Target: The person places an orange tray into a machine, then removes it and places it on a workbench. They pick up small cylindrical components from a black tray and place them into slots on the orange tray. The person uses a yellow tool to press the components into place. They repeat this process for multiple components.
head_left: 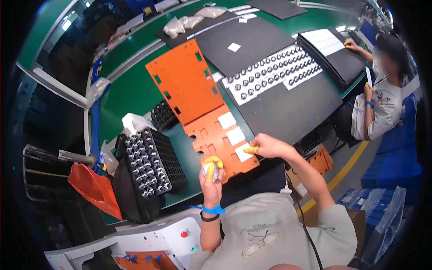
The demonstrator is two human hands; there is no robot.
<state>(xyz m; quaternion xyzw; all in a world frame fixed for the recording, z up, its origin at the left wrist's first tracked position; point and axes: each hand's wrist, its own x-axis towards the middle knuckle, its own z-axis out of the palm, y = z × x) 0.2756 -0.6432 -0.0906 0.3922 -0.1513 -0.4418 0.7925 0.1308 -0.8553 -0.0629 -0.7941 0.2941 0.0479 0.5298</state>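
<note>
My left hand (211, 173), wearing yellow finger cots, is curled around a small whitish-silver piece (209, 171) at the near left edge of an orange fixture plate (215, 133). Its exact kind is hard to make out. On the plate's right side lie three white square cards: a far card (227, 120), a middle card (235, 135) and a near card (243, 153). My right hand (271, 146) has its yellow-covered fingertips pressed together at the right edge of the near card. A hinged-looking orange panel (184, 81) adjoins the plate's far side.
A black rack (153, 164) of shiny cylindrical parts stands left of the plate. Black mats (288, 108) and white sheets with rows of round black parts (274, 69) lie to the right. A co-worker (382, 94) sits at the far right. An orange bag (94, 191) hangs at left.
</note>
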